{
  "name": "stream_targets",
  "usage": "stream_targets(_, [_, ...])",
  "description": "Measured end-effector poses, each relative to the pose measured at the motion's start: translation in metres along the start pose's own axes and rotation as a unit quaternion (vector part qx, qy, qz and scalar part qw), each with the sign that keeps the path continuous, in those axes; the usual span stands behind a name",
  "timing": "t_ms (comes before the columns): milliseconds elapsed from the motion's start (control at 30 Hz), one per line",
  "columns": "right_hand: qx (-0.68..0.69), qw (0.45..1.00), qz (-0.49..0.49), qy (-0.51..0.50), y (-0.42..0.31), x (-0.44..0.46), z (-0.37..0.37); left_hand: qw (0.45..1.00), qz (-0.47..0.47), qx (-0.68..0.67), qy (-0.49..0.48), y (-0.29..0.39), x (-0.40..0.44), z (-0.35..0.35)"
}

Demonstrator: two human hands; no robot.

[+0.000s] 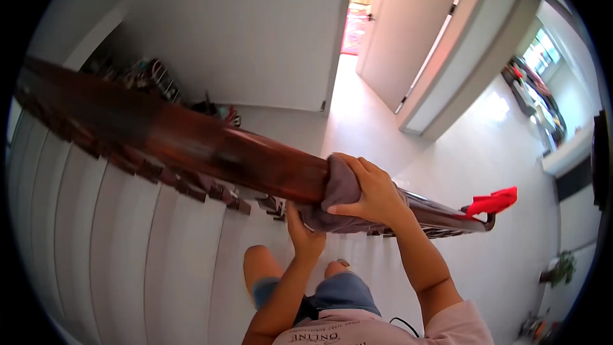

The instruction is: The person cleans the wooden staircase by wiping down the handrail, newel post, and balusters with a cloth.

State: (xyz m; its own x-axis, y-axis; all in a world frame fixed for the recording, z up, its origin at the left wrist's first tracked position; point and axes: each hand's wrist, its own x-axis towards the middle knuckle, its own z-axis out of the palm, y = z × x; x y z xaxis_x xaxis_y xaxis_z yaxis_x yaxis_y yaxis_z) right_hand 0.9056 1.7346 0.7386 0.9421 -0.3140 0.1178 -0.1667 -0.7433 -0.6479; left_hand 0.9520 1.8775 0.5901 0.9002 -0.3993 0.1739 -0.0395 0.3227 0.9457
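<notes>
A dark red-brown wooden handrail runs across the view from the far left to the middle right. Wrapped over it at the middle is a greyish-purple cloth. My right hand is closed round the cloth from above, pressing it against the rail, with the thumb on the near side. Lower down, my left hand grips the cloth at the rail's underside. Its thumb points up, while its other fingers are mostly hidden behind the cloth.
White stairs descend at left beneath the railing. A red cloth hangs at the rail's right end. Beyond are a partly open door, a wall pillar and a sofa. A potted plant stands at lower right.
</notes>
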Motion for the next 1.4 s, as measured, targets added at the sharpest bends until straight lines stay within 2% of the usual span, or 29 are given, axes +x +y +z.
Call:
stream_targets(33, [-0.004,1.000,-0.003,0.010,-0.001,0.000,0.004,0.994,-0.036,-0.044,-0.093,-0.015,0.011,-0.011])
stream_targets(100, [-0.016,0.999,-0.006,0.033,0.002,-0.002,0.011,0.963,-0.056,-0.025,-0.263,-0.026,0.032,-0.018])
stream_targets(133, [-0.037,0.997,-0.019,0.072,0.004,-0.009,0.017,0.944,-0.037,0.010,-0.328,-0.028,0.039,-0.018])
stream_targets(200, [-0.094,0.981,-0.056,0.158,0.016,-0.018,0.029,0.900,0.072,0.120,-0.413,-0.027,0.053,-0.010])
stream_targets(300, [-0.107,0.951,-0.055,0.286,0.016,-0.033,0.052,0.775,0.342,0.350,-0.399,-0.031,0.063,0.000])
stream_targets(400, [-0.096,0.928,-0.022,0.359,-0.010,-0.042,0.073,0.692,0.454,0.405,-0.390,-0.044,0.072,0.001])
stream_targets(433, [-0.096,0.920,-0.002,0.380,-0.016,-0.041,0.083,0.741,0.395,0.336,-0.427,-0.054,0.076,-0.002])
stream_targets(500, [-0.189,0.901,-0.029,0.389,-0.036,-0.037,0.097,0.720,0.503,0.326,-0.349,-0.065,0.076,-0.009])
stream_targets(567, [-0.188,0.892,-0.035,0.411,-0.035,-0.030,0.106,0.730,0.501,0.330,-0.328,-0.067,0.079,-0.001])
stream_targets(633, [-0.189,0.886,-0.042,0.421,-0.036,-0.027,0.109,0.744,0.455,0.297,-0.388,-0.062,0.091,0.005])
stream_targets(733, [-0.207,0.884,-0.057,0.415,-0.032,-0.026,0.109,0.784,0.235,0.161,-0.551,-0.056,0.105,0.011])
stream_targets(833, [-0.209,0.885,-0.070,0.410,-0.025,-0.026,0.107,0.766,-0.020,0.016,-0.642,-0.056,0.110,0.005])
stream_targets(867, [-0.197,0.884,-0.080,0.415,-0.023,-0.026,0.107,0.754,-0.072,-0.013,-0.653,-0.055,0.112,0.002])
stream_targets(967, [-0.225,0.872,-0.063,0.429,0.011,-0.042,0.111,0.735,-0.122,-0.033,-0.666,-0.058,0.109,-0.004])
stream_targets(1067, [-0.136,0.870,-0.019,0.474,0.050,-0.074,0.111,0.740,-0.090,0.016,-0.667,-0.053,0.106,-0.009])
stream_targets(1100, [-0.095,0.860,0.002,0.501,0.061,-0.083,0.114,0.744,0.009,0.088,-0.662,-0.043,0.107,-0.012])
stream_targets(1133, [-0.097,0.853,0.015,0.513,0.075,-0.092,0.117,0.771,0.013,0.073,-0.632,-0.031,0.103,-0.009])
stream_targets(1233, [-0.132,0.819,0.024,0.558,0.084,-0.091,0.125,0.781,0.137,0.107,-0.600,-0.039,0.105,-0.007])
stream_targets(1400, [-0.132,0.760,0.006,0.636,0.096,-0.070,0.152,0.815,0.245,0.156,-0.502,-0.046,0.090,-0.013])
